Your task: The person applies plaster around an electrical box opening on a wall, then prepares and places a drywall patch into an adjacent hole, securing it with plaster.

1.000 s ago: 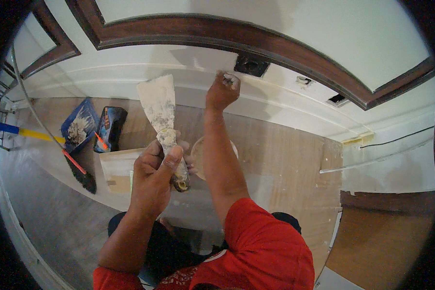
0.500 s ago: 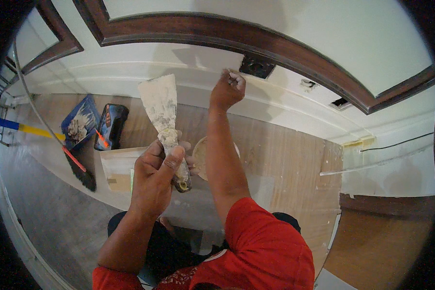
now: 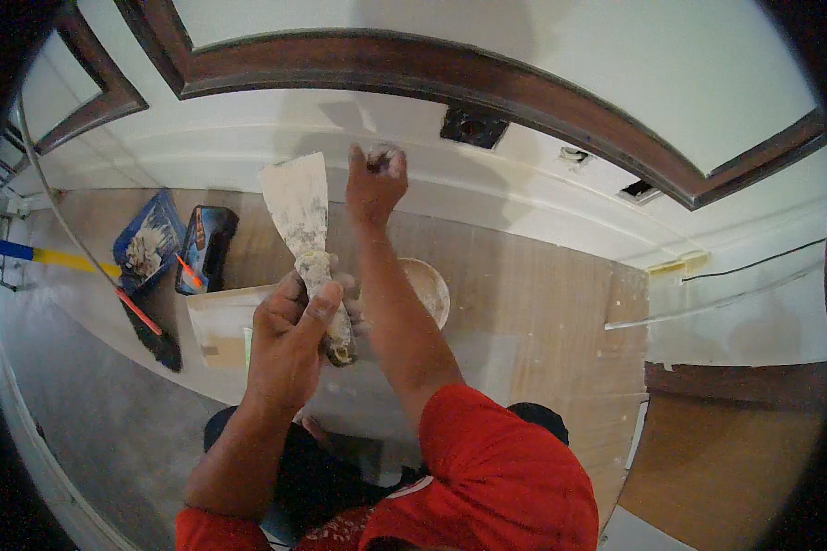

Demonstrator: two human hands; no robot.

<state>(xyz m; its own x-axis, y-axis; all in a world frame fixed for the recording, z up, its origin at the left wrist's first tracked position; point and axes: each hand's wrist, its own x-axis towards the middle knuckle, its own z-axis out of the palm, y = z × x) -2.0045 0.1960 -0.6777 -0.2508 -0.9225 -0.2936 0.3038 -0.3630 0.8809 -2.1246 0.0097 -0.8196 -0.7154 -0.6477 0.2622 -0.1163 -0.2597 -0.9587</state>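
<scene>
My left hand is wrapped round the handle of a wide putty knife, its blade pointing up and smeared with pale filler. Lumps of the same filler crust the handle. Close to the white skirting of the wall, my right hand is raised with its fingers curled in and whitened by filler. Whatever those fingers hold, if anything, is too small to make out. A round tub of pale material on the floor is partly hidden behind my right forearm.
At left lie a blue tray with filler, a dark case, a brush and a blue-and-yellow pole. A white board lies near my left hand. The wall has a black socket box and dark wood trim.
My right hand has moved left along the wall, away from the black socket box. More of the round tub shows. My left hand keeps its grip on the putty knife.
</scene>
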